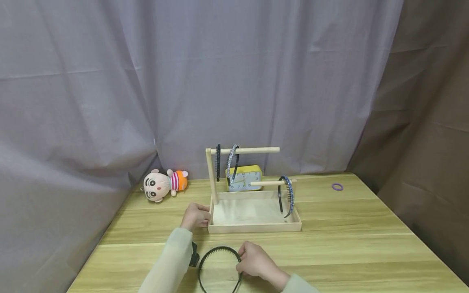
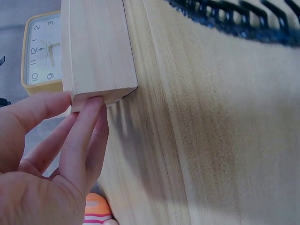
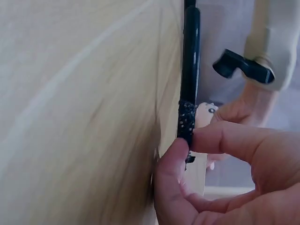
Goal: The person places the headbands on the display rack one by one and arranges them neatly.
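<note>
Near the table's front, my right hand (image 1: pixel 254 260) pinches a black toothed headband (image 1: pixel 219 248) by its right side, between thumb and forefinger. In the right wrist view, glittery trim (image 3: pixel 187 115) shows on the headband just by the fingertips. My left hand (image 1: pixel 196 215) grips the left end of a wooden headband stand (image 1: pixel 254 228), thumb at the rim and fingers against the end wall (image 2: pixel 101 93). On the stand's upper bar (image 1: pixel 256 150) hang a black headband (image 1: pixel 218 162) and a silver glittery one (image 1: pixel 231 158). A blue glittery headband (image 1: pixel 290 195) hangs on the lower bar (image 1: pixel 267 183).
A yellow alarm clock (image 1: pixel 253 176) stands behind the stand. To the left lies a plush doll (image 1: pixel 157 186) in a striped top. A purple ring (image 1: pixel 337 186) lies at the right on the wooden table (image 1: pixel 351 252). Grey curtain (image 1: pixel 234 81) hangs along the back.
</note>
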The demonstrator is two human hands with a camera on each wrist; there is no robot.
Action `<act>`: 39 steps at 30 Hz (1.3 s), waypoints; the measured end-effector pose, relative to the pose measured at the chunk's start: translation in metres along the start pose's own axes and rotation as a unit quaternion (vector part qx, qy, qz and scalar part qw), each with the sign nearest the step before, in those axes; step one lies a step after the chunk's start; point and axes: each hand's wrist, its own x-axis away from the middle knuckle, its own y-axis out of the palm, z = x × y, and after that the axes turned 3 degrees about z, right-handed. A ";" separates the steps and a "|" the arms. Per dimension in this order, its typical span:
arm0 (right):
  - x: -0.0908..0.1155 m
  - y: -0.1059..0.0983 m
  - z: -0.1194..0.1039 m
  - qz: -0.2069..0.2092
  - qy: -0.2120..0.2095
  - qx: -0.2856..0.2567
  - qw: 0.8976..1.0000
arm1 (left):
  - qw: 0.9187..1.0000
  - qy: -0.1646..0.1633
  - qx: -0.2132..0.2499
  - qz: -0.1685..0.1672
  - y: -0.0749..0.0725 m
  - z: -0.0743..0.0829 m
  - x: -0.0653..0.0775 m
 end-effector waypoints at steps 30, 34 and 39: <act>0.009 -0.025 0.006 0.028 -0.040 -0.222 0.974 | 1.000 0.010 0.001 -0.006 -0.002 0.000 0.001; 0.007 -0.030 0.002 0.062 -0.043 -0.229 0.970 | 1.000 0.005 0.002 -0.007 -0.002 0.000 0.001; 0.003 -0.036 -0.003 0.094 -0.041 -0.252 0.962 | 1.000 0.004 0.005 -0.008 -0.002 0.000 0.000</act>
